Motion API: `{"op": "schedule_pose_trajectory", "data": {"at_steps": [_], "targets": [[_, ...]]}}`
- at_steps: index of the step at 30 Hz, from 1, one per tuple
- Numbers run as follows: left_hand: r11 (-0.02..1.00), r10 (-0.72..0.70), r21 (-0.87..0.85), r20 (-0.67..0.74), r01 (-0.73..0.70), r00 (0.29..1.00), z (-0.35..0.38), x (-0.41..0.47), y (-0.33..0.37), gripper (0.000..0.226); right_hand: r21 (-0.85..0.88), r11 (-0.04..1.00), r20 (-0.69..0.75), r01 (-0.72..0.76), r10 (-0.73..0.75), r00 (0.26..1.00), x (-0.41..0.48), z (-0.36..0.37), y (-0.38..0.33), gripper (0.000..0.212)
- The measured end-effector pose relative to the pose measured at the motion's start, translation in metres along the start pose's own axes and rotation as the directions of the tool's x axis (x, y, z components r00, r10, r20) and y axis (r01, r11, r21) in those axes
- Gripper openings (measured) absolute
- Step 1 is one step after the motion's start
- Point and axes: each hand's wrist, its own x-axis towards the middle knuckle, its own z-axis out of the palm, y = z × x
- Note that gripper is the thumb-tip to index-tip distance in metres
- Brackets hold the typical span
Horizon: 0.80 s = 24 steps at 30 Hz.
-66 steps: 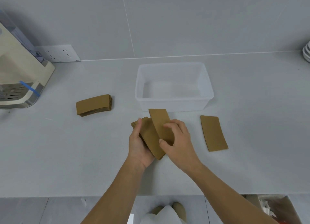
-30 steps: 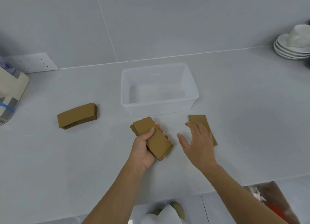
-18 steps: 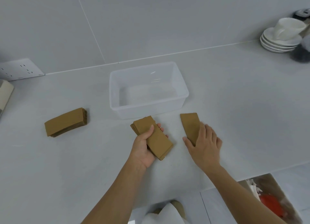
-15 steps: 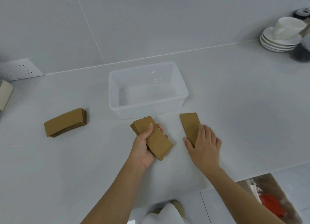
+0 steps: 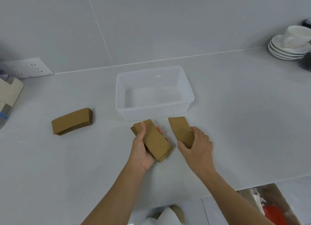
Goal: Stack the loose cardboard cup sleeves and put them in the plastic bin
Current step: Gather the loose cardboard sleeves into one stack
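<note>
Near edge of the counter (image 5: 50, 165), centre: left hand (image 5: 143, 150) palm-up, cupping a small stack of sleeves (image 5: 154, 139), thumb pressed on the top face, fingertips showing past the right side. Stack's long axis runs diagonally, far-left to near-right; near end overhangs the palm. Flat brown cardboard, matte, slightly curved long edges, layers a bit offset at the far-left end.

Just right of it: right hand (image 5: 196, 145) closed on the near end of a single loose sleeve (image 5: 180, 131), thumb at its left edge, fingers over the right. Long axis points away toward the bin, leaning slightly left at the far end. Can't tell if it's lifted or still flat on the counter.

Left side of the counter, well apart: second stack (image 5: 72, 121), neat, long axis roughly left-right, right end tilted further away.

Beyond the hands, mid-counter: plastic bin (image 5: 121, 96), translucent white, rectangular, rounded corners, open top, long side facing the person.

Far right corner: white saucers (image 5: 286, 52) stacked, cup (image 5: 296, 36) on top. Counter and wall are smooth grey.
</note>
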Motion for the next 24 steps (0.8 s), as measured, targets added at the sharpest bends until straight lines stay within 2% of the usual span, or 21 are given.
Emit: {"op": "schedule_pose_trajectory", "data": {"at_steps": [5,9,16,20,24], "targets": [[1.000,-0.025,0.001,0.020,0.025,0.999,-0.007,-0.003,0.007,0.074,0.151,0.979,0.036,0.136,-0.143,0.989,-0.006,-0.002,-0.026,0.052],[0.995,-0.022,0.095,0.100,0.013,0.995,-0.011,-0.009,0.009,0.066,0.210,0.956,0.088,0.206,-0.228,0.970,-0.016,0.007,-0.042,0.051],[0.999,-0.002,0.049,0.072,-0.002,0.997,-0.021,-0.017,0.008,0.052,0.152,0.945,0.196,0.291,-0.317,0.928,-0.027,0.030,-0.052,0.071],[0.998,0.007,0.056,0.076,-0.012,0.997,-0.025,-0.020,0.009,0.047,0.132,0.934,0.231,0.331,-0.354,0.906,-0.028,0.036,-0.051,0.071],[0.990,0.016,0.141,0.051,-0.023,0.999,-0.029,-0.023,0.013,0.047,0.117,0.921,0.236,0.371,-0.389,0.891,-0.030,0.041,-0.052,0.068]]}}
